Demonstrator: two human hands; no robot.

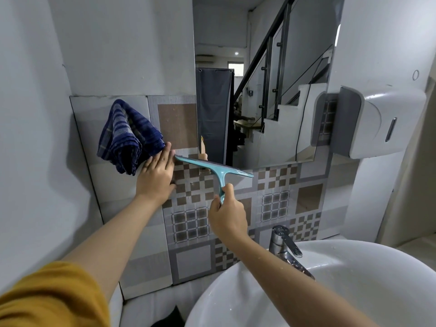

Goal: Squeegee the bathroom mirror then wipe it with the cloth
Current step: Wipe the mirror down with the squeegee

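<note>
A tall mirror hangs on the wall above patterned tiles. My right hand grips the handle of a teal squeegee, whose blade lies tilted across the mirror's bottom left corner and the tiles below it. My left hand is pressed flat against the tiles left of the mirror, fingers up, holding a dark blue checked cloth against the wall. The left tip of the blade touches my left hand's fingers.
A white basin with a chrome tap stands at the lower right. A white and grey dispenser hangs on the wall to the right of the mirror. White walls close in on the left and right.
</note>
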